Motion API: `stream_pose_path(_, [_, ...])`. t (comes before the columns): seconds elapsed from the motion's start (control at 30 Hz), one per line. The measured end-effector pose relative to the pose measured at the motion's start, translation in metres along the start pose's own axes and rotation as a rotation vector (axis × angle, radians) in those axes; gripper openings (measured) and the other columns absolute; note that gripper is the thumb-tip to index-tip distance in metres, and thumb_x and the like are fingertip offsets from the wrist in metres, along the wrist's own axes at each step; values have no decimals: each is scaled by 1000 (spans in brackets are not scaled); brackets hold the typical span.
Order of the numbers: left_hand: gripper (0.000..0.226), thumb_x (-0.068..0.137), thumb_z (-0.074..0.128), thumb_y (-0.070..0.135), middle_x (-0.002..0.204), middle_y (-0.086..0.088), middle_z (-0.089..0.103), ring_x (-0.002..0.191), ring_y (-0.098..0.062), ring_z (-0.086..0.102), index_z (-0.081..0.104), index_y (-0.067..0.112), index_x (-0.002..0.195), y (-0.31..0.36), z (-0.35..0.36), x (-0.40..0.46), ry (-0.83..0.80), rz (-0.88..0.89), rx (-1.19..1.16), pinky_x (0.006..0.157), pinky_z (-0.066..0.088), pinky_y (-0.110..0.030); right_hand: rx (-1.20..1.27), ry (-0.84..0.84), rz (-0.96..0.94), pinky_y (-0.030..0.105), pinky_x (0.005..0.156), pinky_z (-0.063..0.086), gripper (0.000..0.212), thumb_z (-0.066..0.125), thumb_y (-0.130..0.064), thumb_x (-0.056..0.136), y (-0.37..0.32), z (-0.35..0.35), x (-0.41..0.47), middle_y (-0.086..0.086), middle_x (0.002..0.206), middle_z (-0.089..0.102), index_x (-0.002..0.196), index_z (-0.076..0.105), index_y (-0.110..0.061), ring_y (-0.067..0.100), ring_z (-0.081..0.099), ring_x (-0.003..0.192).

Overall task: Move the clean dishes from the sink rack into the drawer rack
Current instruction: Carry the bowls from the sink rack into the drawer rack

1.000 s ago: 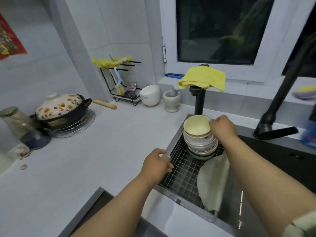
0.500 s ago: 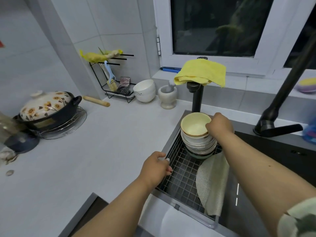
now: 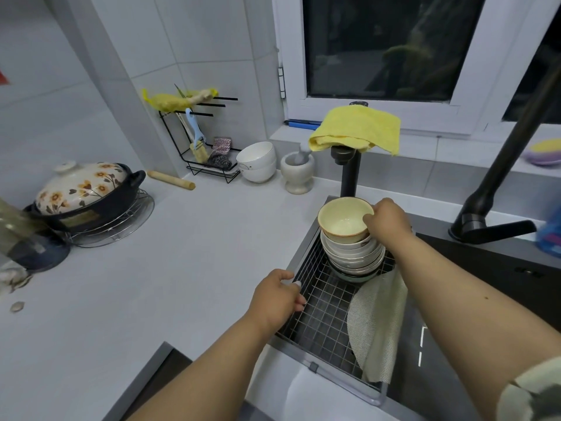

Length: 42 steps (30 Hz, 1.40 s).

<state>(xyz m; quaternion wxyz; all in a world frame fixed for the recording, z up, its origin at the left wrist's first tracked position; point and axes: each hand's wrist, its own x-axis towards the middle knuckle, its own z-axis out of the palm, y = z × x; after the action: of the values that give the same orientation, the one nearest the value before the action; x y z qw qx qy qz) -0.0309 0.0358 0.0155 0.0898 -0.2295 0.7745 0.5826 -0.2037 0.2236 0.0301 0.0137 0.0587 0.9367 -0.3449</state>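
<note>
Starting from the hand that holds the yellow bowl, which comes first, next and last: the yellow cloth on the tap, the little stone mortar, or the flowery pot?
Measured from the right hand, in the head view:
1. Folded yellow cloth, draped over the black post just behind the hand.
2. Small white stone mortar, behind and to the left, on the counter.
3. Flower-patterned lidded dark pot, far left on a wire stand.

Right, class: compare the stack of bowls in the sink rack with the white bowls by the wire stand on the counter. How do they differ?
The sink-rack stack holds many bowls; the counter bowls look like only two. The sink-rack stack is topped by a cream, brown-rimmed bowl that the right hand grips; the counter bowls are plain white and untouched. The sink-rack stack sits on wire mesh, the counter bowls on the worktop. Both are nested, openings up.
</note>
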Motion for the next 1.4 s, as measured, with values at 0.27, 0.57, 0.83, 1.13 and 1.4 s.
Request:
stream_pose_path(0.27, [30,98,49,17,88,-12,70,72,-17,65,46,15,128,4,3,-3,2,8,-6,71,55,-25,107,48,-82,28,65,39,31,55,-13,89,-13,-11,-17,15,107,62,119,51,-5,25,52,84])
stream_pose_path(0.57, [45,99,27,54,112,-10,62,95,-29,68,51,23,122,9,-31,-24,117,-35,-513,79,59,-40,237,-45,-287,27,51,39,30,56,-13,85,-58,-5,-109,1,71,58,114,51,-20,14,54,62])
stream_pose_path(0.83, [44,99,36,50,117,-17,67,102,-41,66,53,20,127,-28,-95,-79,197,-23,-850,67,57,-43,387,-374,-428,22,51,37,21,58,-15,83,-105,51,-196,-5,54,51,102,57,-24,9,51,53])
stream_pose_path(1.13, [52,95,38,58,115,-22,65,92,-41,69,52,16,123,-108,-163,-195,525,-68,-1110,57,57,-41,720,-1125,-215,32,64,49,25,54,-43,91,-145,110,-310,7,91,63,99,58,-19,22,63,85])
stream_pose_path(1.4, [53,96,35,59,78,-8,71,62,-22,61,63,16,108,-194,-193,-342,832,-134,-1055,45,41,-24,653,-1490,-212,39,73,55,52,67,-40,71,-159,142,-459,13,88,68,112,57,-9,24,67,77])
